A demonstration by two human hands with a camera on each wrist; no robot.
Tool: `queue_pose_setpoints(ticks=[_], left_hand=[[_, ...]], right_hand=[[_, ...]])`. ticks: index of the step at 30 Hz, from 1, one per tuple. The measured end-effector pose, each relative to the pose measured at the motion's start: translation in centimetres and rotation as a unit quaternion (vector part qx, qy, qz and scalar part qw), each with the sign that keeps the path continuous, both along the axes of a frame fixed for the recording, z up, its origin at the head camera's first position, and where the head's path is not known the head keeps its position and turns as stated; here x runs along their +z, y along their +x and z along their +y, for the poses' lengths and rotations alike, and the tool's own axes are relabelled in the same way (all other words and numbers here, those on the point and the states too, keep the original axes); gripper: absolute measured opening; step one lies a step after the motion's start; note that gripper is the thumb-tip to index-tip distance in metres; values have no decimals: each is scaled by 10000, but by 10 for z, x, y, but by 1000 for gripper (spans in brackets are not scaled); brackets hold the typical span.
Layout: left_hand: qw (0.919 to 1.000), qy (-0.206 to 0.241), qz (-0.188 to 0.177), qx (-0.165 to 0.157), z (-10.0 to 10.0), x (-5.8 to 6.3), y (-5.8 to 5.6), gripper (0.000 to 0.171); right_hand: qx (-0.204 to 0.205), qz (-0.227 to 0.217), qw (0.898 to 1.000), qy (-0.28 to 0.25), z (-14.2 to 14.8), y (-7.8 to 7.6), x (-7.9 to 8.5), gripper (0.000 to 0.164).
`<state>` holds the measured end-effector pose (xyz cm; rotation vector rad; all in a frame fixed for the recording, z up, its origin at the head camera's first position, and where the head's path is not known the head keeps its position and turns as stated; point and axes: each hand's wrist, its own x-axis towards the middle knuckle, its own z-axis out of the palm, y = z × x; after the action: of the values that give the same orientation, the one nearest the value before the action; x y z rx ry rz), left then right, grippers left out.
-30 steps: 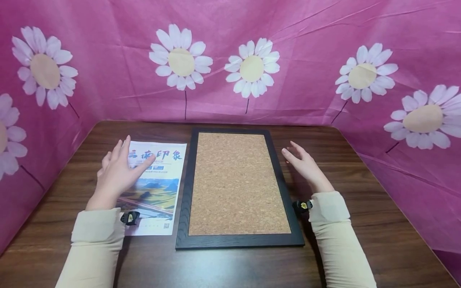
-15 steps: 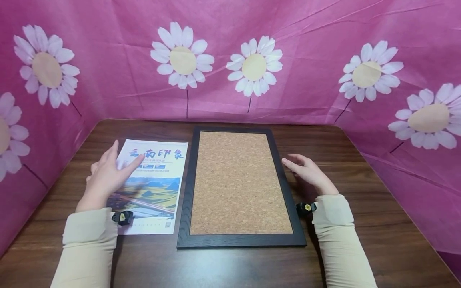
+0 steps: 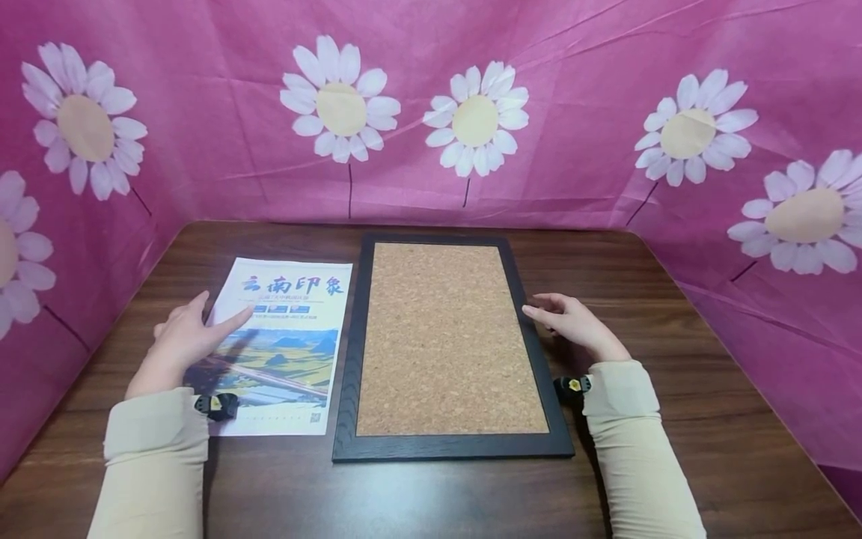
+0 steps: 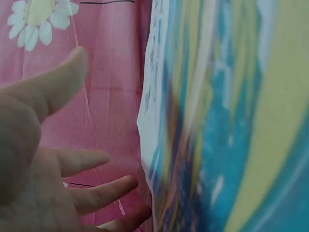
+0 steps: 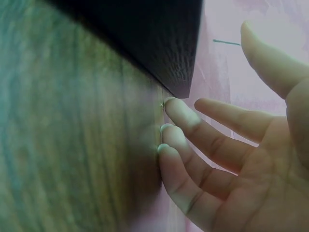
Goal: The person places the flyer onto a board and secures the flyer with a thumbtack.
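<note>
A printed poster (image 3: 289, 359) with a blue title and a mountain landscape lies flat at the left. My left hand (image 3: 178, 340) is over its left edge, thumb across the print, fingers spread and holding nothing; in the left wrist view those fingers (image 4: 104, 193) stretch toward the poster's edge (image 4: 203, 125). Right of the poster lies a cork board (image 3: 444, 337) in a black frame (image 3: 349, 389). Beside the frame's right side is my right hand (image 3: 579, 323), fingers loosely bent, thumb tip overlapping the rim. Its fingertips (image 5: 166, 149) are at the tabletop close to the frame's edge in the right wrist view.
The dark wood table (image 3: 673, 389) carries the poster and board side by side, with a narrow gap between them. A pink cloth (image 3: 572, 150) with large white daisies hangs behind and along both sides. A black camera sits on each wrist.
My left hand has shifted left and lowered toward the poster's left edge, uncovering the title. My right hand has come down to the frame's right side, its fingers bending more. Poster and board stay put.
</note>
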<state>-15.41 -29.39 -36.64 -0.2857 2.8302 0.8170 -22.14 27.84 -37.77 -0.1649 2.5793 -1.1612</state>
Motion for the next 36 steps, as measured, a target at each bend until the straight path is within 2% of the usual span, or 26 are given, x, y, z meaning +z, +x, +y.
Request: queue_pose_setpoints(ticks=[5,16,24,36], left_hand=[[10000,-47,-7,-35,-5,-4,0,106],[9984,373,-263,327,-12,-4,3,97],[9993,176,-74,309,-17,-3,5,69],[9982,103,277,521,-19,-2,10,46]], right_hand=[[75,35,10000,29,1,-1,-1,64],[219,133,9995,172,2,-1,-2,62],[304,62,9995,-10,4,-2,-2,62],[355,142,9992,64,3,0,-4,58]])
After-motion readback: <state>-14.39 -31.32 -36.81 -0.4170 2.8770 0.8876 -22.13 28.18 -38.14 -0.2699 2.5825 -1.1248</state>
